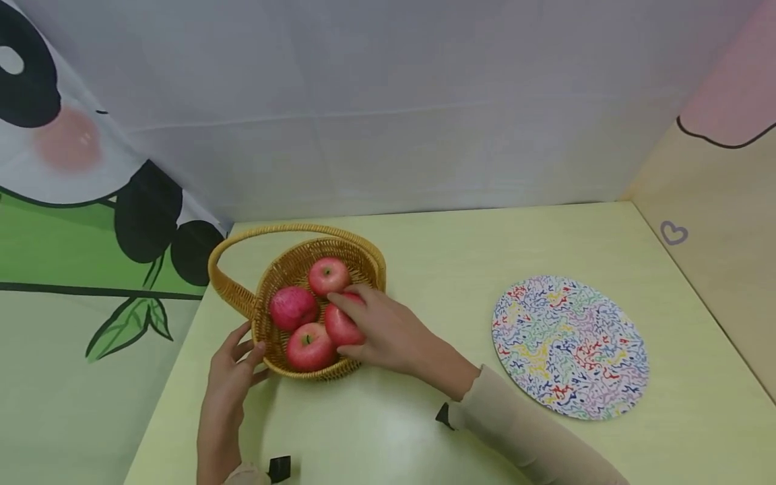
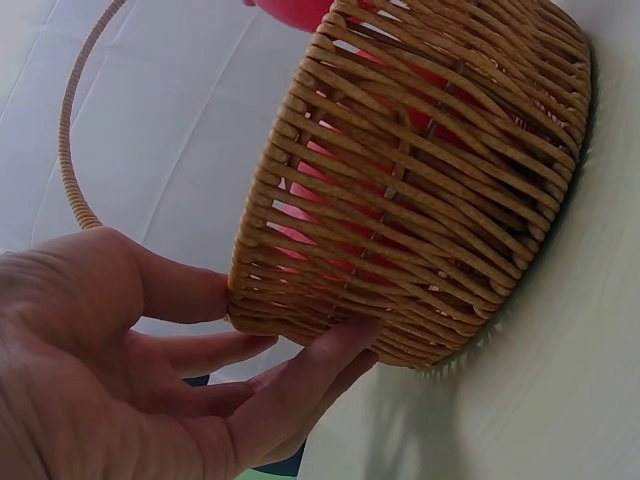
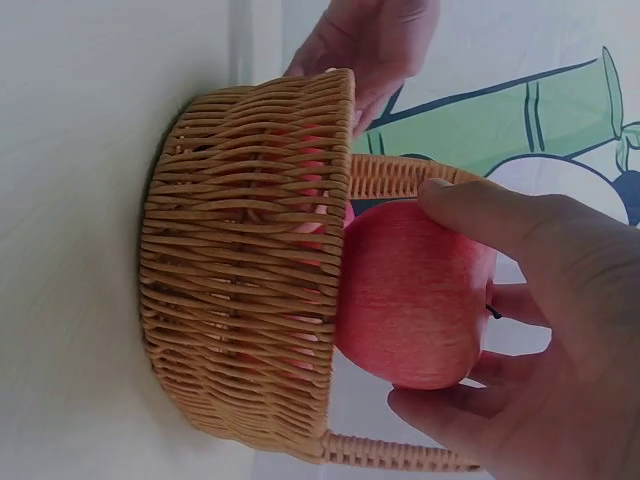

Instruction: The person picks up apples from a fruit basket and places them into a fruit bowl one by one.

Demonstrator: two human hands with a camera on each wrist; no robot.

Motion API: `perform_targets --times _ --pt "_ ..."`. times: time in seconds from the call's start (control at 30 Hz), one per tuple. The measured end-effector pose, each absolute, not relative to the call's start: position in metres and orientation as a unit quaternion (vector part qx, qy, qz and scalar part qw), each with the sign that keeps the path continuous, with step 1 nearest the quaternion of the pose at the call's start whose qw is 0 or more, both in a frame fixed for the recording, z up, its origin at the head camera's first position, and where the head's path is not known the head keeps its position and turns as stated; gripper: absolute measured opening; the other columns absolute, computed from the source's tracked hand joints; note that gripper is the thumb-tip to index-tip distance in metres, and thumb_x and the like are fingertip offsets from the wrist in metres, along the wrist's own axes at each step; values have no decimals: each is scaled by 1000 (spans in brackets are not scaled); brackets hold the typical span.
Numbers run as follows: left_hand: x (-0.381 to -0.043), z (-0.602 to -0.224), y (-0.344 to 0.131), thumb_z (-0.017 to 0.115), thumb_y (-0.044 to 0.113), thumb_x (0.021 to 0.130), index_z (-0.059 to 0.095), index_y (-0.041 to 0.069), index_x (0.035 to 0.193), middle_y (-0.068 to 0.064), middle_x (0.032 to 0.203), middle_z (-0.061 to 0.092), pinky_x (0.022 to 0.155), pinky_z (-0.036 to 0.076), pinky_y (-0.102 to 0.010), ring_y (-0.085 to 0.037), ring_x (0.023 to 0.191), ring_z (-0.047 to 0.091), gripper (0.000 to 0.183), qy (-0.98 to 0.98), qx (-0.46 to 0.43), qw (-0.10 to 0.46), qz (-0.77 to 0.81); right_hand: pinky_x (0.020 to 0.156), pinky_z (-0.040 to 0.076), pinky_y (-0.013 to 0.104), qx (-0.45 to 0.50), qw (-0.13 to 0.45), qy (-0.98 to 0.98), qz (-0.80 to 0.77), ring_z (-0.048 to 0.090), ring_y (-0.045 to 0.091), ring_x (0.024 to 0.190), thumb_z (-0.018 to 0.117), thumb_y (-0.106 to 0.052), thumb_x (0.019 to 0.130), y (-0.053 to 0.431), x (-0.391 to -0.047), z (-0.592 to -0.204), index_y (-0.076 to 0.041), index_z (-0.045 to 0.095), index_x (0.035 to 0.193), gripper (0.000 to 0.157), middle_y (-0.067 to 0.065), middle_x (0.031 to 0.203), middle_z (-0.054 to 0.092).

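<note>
A woven wicker basket (image 1: 261,330) with a tall arched handle (image 1: 291,229) stands on the table, several red apples in it. My right hand (image 1: 394,330) reaches over its right side and grips one apple (image 3: 415,295) between thumb and fingers. In the right wrist view that apple sits at rim height, its stem towards my palm. Another apple (image 1: 311,347) lies at the front of the basket, a darker one (image 1: 294,308) at the left, and one (image 1: 329,276) at the back. My left hand (image 1: 227,384) holds the basket's left side, thumb at the rim and fingers against the outer wall.
To the right on the pale yellow table (image 1: 388,431) lies a flat round board (image 1: 570,347) with a multicoloured squiggle pattern. A white cloth wall (image 1: 400,148) rises behind the table. Printed panels stand at the left and right sides.
</note>
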State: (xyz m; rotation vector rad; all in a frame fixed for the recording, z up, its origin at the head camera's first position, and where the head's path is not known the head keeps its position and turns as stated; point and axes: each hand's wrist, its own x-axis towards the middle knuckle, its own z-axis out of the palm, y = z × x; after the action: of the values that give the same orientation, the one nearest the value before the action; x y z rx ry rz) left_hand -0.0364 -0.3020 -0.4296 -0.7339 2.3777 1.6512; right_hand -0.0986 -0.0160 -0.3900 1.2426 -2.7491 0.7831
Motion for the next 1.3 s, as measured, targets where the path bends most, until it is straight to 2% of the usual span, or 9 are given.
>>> perform_targets --times 0.17,0.37,0.6,0.87,0.97,1.3 --pt "-39 -431 -302 49 17 111 20 20 168 -28 162 38 82 63 -27 -22 115 66 64 794 -245 77 551 89 61 37 380 17 -884 271 56 21 131 78 -43 92 -4 -95 -387 -21 48 156 74 8 149 51" --pt "-39 -433 -304 48 17 111 19 18 168 -28 162 37 79 62 -24 -12 106 66 65 791 -245 76 556 90 61 40 360 24 -887 289 55 23 133 80 -44 91 8 -88 -388 -22 50 155 74 8 149 52" --pt "-40 -435 -306 48 19 111 17 18 169 -28 162 36 80 62 -24 -20 116 65 66 790 -239 77 559 94 60 39 338 41 -893 295 56 23 130 85 -44 86 20 -84 -391 -16 50 155 81 7 146 55" --pt "-36 -436 -307 49 20 111 19 20 168 -26 162 37 80 61 -23 -10 106 66 65 790 -241 77 558 99 58 38 313 74 -894 311 56 25 130 91 -37 80 36 -83 -397 -13 54 150 82 6 141 58" --pt "-36 -435 -307 49 21 110 19 19 169 -26 162 36 80 62 -23 -10 106 66 66 788 -240 76 562 99 59 39 301 84 -893 325 55 26 131 92 -36 80 44 -83 -399 -11 54 150 84 7 142 58" --pt "-35 -434 -307 50 22 110 19 21 169 -25 163 36 80 61 -22 0 96 65 66 783 -236 74 571 91 62 43 242 128 -879 391 52 30 134 95 -27 76 70 -85 -408 -12 56 148 84 11 147 55"
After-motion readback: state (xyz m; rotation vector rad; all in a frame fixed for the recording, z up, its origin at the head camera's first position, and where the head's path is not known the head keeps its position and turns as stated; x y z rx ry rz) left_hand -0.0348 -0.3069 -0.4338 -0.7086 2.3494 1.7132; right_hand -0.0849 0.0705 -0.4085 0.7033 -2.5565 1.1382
